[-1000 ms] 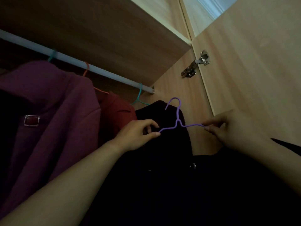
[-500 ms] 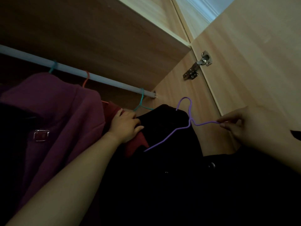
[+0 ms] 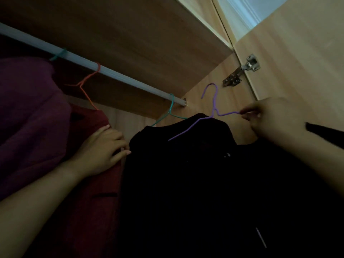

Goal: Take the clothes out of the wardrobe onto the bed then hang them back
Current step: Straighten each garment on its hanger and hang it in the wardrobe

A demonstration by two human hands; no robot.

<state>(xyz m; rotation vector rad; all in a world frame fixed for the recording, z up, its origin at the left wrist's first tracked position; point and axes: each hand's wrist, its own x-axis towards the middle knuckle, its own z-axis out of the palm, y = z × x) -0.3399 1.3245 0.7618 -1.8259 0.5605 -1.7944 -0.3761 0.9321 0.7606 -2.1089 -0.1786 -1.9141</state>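
The black garment (image 3: 186,183) is a dark mass low in the wardrobe opening. Its folds are lost in shadow, its lower part is cut off, and only faint button glints show. A purple hanger (image 3: 214,105) lies on its collar, hook clear of the rail (image 3: 121,75). The right grip (image 3: 275,120) pinches the hanger's right arm. The left grip (image 3: 104,146) lies on the red garment (image 3: 96,202), fingers bent; I cannot tell whether it holds the cloth. A teal hanger (image 3: 170,112) hangs beside.

Purple hanger (image 3: 214,110), teal hanger (image 3: 172,104) nr rail's right end, orange hanger (image 3: 80,84). Black garment (image 3: 186,174), dk red garment (image 3: 100,202), plum coat (image 3: 28,118). White rail (image 3: 130,81); wardrobe door (image 3: 297,53) lt wood grain; silver hinge (image 3: 252,62).
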